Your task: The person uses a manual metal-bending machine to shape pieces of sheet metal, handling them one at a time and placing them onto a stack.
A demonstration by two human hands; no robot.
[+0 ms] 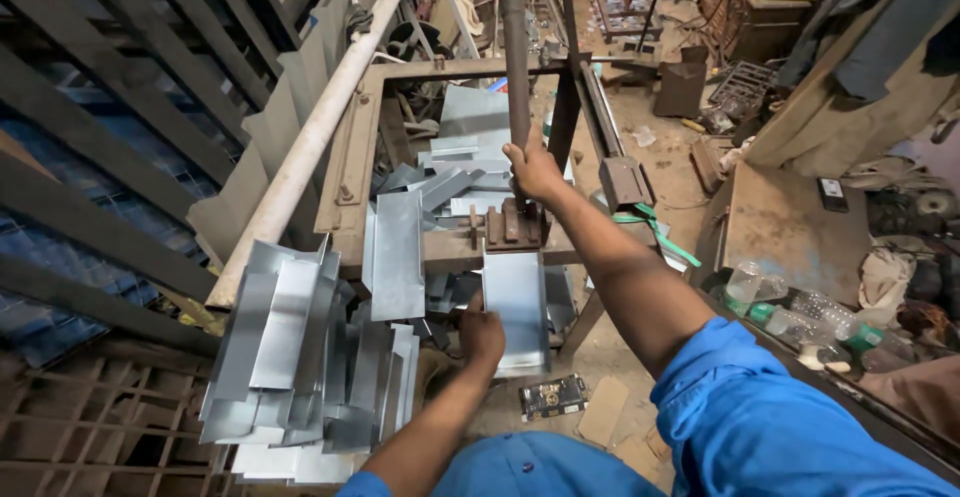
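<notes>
Right hand [533, 172], fingers wrapped round upright rusty-brown steel lever [516, 67]; left hand [483, 335], fingers apparently pinching near-left edge of flat grey sheet-metal strip [517, 307] fed squarely under rusty press jaws; stacked strips [300, 357] left.

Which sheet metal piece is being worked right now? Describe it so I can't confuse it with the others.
Find the rusty bench frame with the upright lever the right hand grips. Below its jaw hangs one flat sheet, steadied by the left hand. Unlike the stacked pieces at left, it stands alone.
</notes>
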